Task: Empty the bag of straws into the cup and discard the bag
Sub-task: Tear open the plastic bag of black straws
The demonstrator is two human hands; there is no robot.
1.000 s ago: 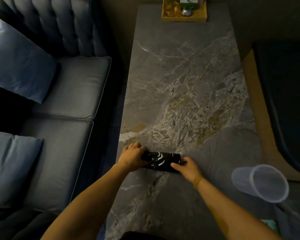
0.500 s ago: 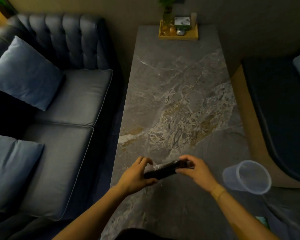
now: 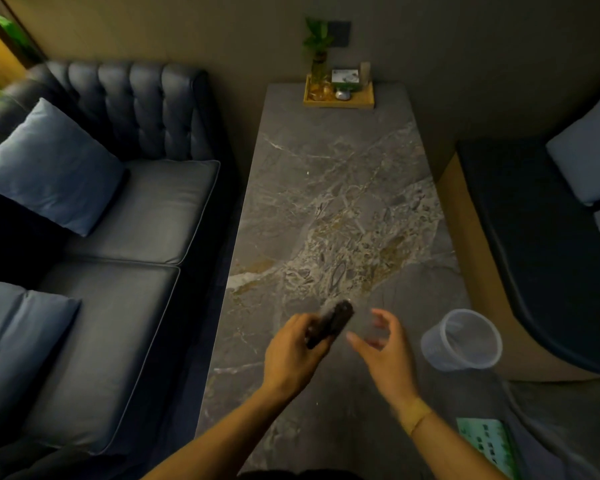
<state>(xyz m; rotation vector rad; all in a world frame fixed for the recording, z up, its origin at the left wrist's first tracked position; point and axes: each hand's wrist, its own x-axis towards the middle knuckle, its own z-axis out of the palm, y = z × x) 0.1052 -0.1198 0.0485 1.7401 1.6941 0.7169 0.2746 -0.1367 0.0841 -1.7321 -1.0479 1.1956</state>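
My left hand [image 3: 293, 351] grips the lower end of a dark bag of straws [image 3: 331, 323], lifted off the grey marble table [image 3: 333, 202] and tilted up to the right; its top end is blurred. Just right of the bag, my right hand [image 3: 383, 348] hovers with fingers spread and holds nothing. A clear plastic cup [image 3: 463, 339] stands upright near the table's right edge, a hand's width right of my right hand. The cup looks empty.
A wooden tray [image 3: 338, 97] with a plant and small items sits at the table's far end. A dark blue sofa [image 3: 118, 237] with cushions runs along the left, a dark bench [image 3: 534, 254] along the right. A green printed card [image 3: 487, 445] lies at the lower right.
Both hands lifted the bag off the table. The right hand then let go and opened, while the left hand swung the bag upright. The view tilted up.
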